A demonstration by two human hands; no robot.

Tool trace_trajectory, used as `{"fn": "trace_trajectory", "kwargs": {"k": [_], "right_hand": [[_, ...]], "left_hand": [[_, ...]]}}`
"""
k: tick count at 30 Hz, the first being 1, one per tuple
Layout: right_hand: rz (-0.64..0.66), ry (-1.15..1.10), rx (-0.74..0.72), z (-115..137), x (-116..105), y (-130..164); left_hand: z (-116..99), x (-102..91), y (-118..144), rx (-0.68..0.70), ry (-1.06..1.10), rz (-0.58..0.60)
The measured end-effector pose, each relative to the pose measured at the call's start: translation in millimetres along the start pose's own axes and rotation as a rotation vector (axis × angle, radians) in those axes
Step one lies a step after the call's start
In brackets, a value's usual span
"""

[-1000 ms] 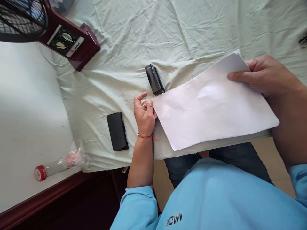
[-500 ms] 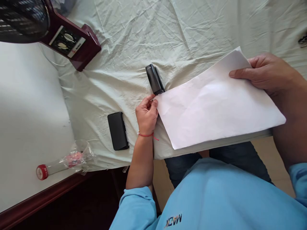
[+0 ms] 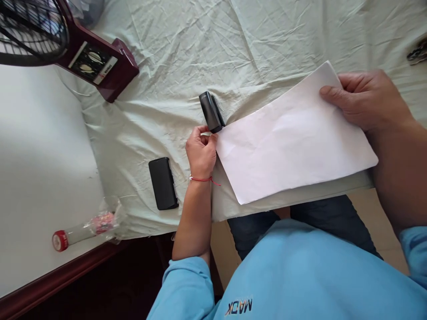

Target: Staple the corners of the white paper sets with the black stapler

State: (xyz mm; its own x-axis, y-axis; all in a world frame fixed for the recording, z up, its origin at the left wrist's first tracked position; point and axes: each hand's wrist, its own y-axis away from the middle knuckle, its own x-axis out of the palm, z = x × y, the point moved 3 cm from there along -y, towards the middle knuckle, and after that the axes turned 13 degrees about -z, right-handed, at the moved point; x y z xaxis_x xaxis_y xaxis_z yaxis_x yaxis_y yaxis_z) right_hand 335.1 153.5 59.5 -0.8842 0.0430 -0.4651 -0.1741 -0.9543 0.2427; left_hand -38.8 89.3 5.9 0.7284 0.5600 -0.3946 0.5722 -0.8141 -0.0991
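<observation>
So the left hand [image 3: 201,152] is curled up at the left corner of the sheet of paper [image 3: 293,138], fingers [image 3: 204,131] bunched together and pinching that corner, right beside the near end of the black stapler [image 3: 210,112]; can't quite tell if the hand actually touches the stapler or just sits against it. The right hand [image 3: 367,100] has the far right corner of the paper, thumb on top and fingers clamped underneath, so the sheet is held at both ends; it lies low over the pale green bedsheet [image 3: 233,40], with its near edge hanging out past the edge of the bed.

A black phone [image 3: 163,183] lies flat on the sheet, just left of the left wrist, which has a red string on it; off to the far left there's a maroon fan base [image 3: 100,62]; a plastic bottle with a red cap [image 3: 83,229] lies on its side on the white surface near left.
</observation>
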Motion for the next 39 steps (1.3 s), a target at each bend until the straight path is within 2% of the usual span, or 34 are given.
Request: {"fn": "trace_trajectory", "kwargs": {"k": [3,7,13,19,22,25,28,32,39], "right_hand": [[-0.065,0.11,-0.104,-0.1,-1.5,-1.8],[-0.102,0.144,-0.125,-7.2,-1.5,-8.4],[-0.164,0.123,-0.136,-13.1,-4.5,-13.9],[-0.144,0.161,-0.079,-6.6,-6.9,-11.3],[-0.116,0.155,-0.104,-5.3,-6.5,-11.1],[-0.123,0.162,-0.143,-6.6,-6.4,-11.3],[-0.137,0.14,-0.117,-9.5,-7.4,-11.7],[-0.077,0.04,-0.071,-8.2,-10.7,-10.1],[0.041,-0.164,-0.053,-2.9,-13.4,1.3]], "left_hand": [[-3.3,3.5,5.5,0.084,-0.01,-0.063],[-3.5,3.8,11.1,0.128,-0.025,-0.076],[1.3,4.3,16.7,0.206,0.068,-0.105],[3.3,0.5,9.7,0.374,0.014,-0.17],[2.3,-1.4,8.5,0.424,-0.019,-0.166],[1.9,0.2,11.0,0.426,-0.074,-0.117],[0.5,3.1,15.0,0.423,-0.119,-0.06],[-1.6,4.6,16.5,0.377,-0.041,-0.03],[2.2,-1.7,10.3,0.15,0.193,-0.134]]}}
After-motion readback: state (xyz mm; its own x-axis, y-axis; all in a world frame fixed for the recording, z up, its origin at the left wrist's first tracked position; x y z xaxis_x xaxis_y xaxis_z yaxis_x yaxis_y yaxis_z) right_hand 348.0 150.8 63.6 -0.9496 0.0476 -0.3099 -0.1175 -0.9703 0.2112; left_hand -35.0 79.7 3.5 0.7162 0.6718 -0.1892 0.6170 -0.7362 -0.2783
